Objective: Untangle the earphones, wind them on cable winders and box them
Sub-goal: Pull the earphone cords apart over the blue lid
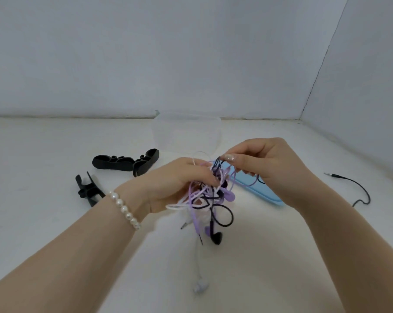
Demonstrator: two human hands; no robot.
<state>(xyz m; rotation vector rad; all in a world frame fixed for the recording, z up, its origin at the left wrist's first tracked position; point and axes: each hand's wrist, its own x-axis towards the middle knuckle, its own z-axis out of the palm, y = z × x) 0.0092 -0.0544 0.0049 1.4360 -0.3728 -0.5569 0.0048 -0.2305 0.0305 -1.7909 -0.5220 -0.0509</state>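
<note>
— Winders first, over on my left: one black cable winder (88, 190) lies near my wrist, and a longer pair of black winders (125, 163) sits just beyond it on the white table (44, 154). All untouched. What do you have in hand?

— The knot. My left hand (175, 179) curls round the tangled earphones (210, 195), white, lilac and dark cords bunched together and lifted off the table, with plugs and a dark earbud (217, 238) dangling below, and a white earbud (200, 286) hanging lowest.

— And the clear box (186, 134)?

— Behind my hands, by the wall, with nothing in it that I can make out. Its blue lid (265, 193) lies flat under my right wrist.

— So how do you free a cord well?

— My right hand (265, 161) pinches a dark loop (218, 163) at the top of the bundle. I judge it best to hold the bunch loosely, not squeeze, and feed that loop back through rather than tug, since pulling would likely tighten everything.

— Further right?

— A black cable (358, 190) with its plug lies on the table, well apart from the knot.
</note>
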